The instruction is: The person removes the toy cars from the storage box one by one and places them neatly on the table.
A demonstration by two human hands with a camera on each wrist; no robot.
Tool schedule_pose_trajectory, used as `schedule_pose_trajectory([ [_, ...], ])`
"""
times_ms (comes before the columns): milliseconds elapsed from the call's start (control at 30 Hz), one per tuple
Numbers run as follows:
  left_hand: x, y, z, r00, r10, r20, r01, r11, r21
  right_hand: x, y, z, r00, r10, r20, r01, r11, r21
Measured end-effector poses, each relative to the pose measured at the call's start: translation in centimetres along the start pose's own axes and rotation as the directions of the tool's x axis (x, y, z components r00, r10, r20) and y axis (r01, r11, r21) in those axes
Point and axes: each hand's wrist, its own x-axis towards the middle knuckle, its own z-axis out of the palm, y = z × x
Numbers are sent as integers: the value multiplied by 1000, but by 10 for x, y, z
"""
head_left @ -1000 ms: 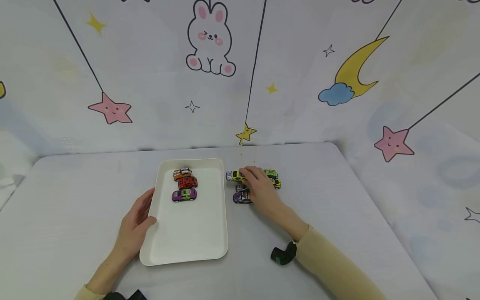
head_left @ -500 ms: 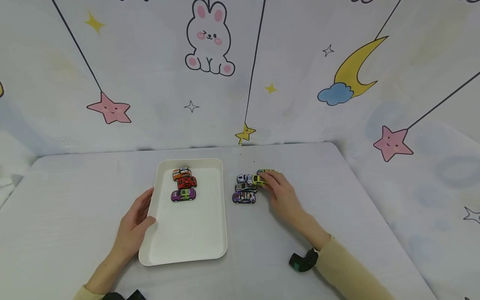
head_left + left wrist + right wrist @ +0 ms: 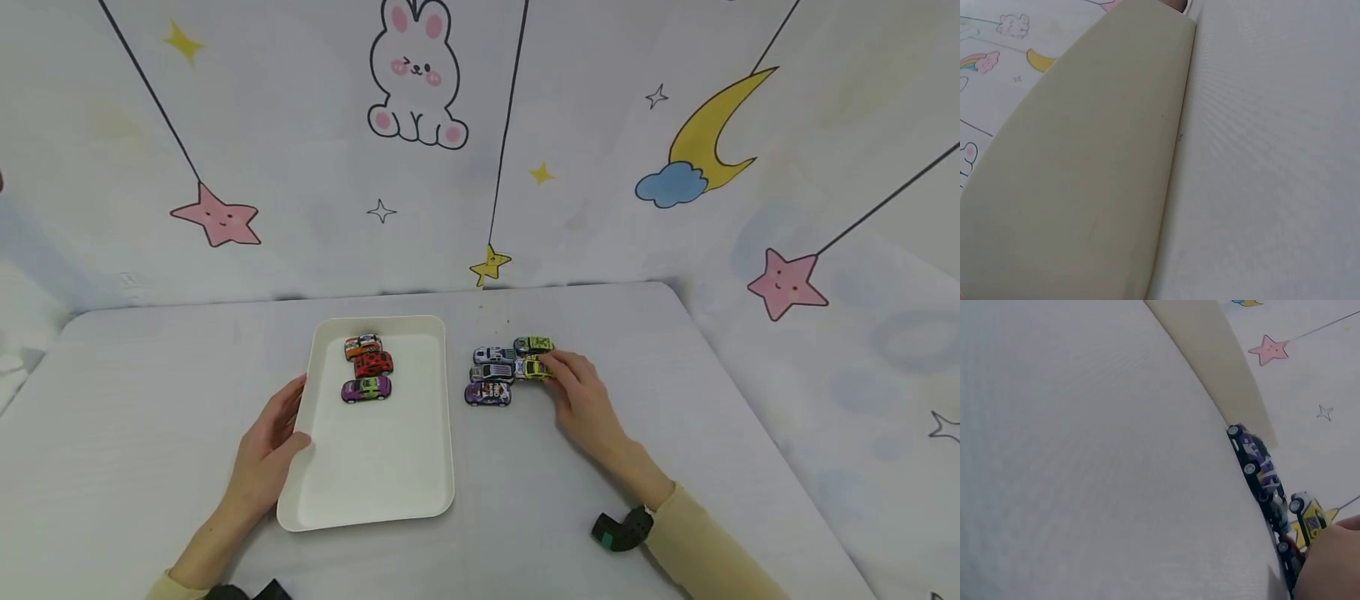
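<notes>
My left hand (image 3: 262, 454) grips the left edge of a white rectangular tray (image 3: 375, 475), its thumb over the rim. Inside lie an orange toy car (image 3: 363, 346), a red one (image 3: 373, 363) and a purple-green one (image 3: 366, 389). Right of the tray, my right hand (image 3: 588, 408) pinches the right end of a yellow toy car (image 3: 531, 368); the right wrist view shows this yellow car (image 3: 1311, 519) beside the fingers, above other cars. Around it are a green car (image 3: 533, 344), a white one (image 3: 493, 356), a silver-black one (image 3: 492, 374) and a purple-blue one (image 3: 487, 394).
A white-covered table (image 3: 510, 517) carries everything. Behind it rises a backdrop (image 3: 315, 167) printed with a rabbit, stars and a moon. Dark camera mounts (image 3: 624, 530) sit at the wrists. Mostly the tray's pale underside (image 3: 1085, 162) fills the left wrist view.
My right hand has moved rightward over the car group, and the yellow car has shifted right and nearer. More of the green and white cars now shows. The left hand and tray stay put.
</notes>
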Motion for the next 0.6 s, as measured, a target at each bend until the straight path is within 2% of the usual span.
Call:
schedule_pose_trajectory([
  [333, 1, -1, 1, 1000, 4, -5, -4, 1000, 0, -6, -1, -5, 999, 1, 34, 0, 999, -52],
  [600, 0, -1, 0, 1000, -2, -4, 2, 1000, 14, -5, -2, -7, 997, -9, 72, 19, 991, -133],
])
